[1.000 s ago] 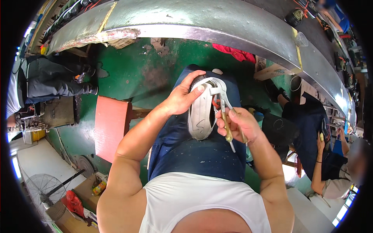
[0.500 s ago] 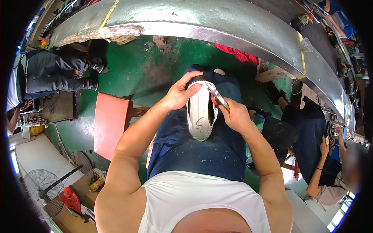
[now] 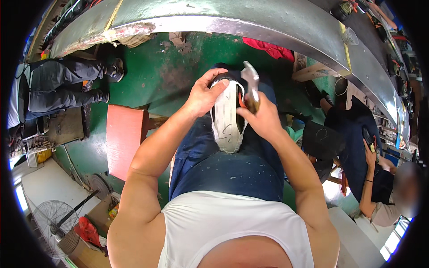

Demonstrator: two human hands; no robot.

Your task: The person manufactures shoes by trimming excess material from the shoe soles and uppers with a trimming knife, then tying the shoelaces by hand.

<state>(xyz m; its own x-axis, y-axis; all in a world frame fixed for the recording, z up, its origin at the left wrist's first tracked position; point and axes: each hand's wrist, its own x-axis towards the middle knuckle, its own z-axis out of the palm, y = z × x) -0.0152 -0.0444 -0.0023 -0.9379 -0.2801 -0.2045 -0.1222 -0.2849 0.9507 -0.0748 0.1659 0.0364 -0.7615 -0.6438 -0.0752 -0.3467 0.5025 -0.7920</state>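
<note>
A shoe upper point(image 3: 228, 117) on a last lies sole side up on my lap, its underside white with a dark handwritten mark. My left hand point(image 3: 204, 94) is closed round its far end, thumb pressed on the white underside and fingers over the black edge. At the right edge of the shoe, my right hand point(image 3: 264, 117) grips a pair of metal lasting pincers point(image 3: 250, 79). Their shiny head points away from me, apart from the shoe's rim. My palm hides most of the handles. Something orange shows inside the shoe's right edge.
A metal-topped bench point(image 3: 201, 22) curves across the far side. Left of my legs stands a red-brown block-like seat point(image 3: 125, 140), and a fan point(image 3: 51, 221) is at lower left. One person point(image 3: 67, 87) stands at left; another point(image 3: 380, 187) sits at right.
The pincers have come off the shoe's right rim and swung upright beside it, turning with my right hand. My left hand still holds the shoe's far end.
</note>
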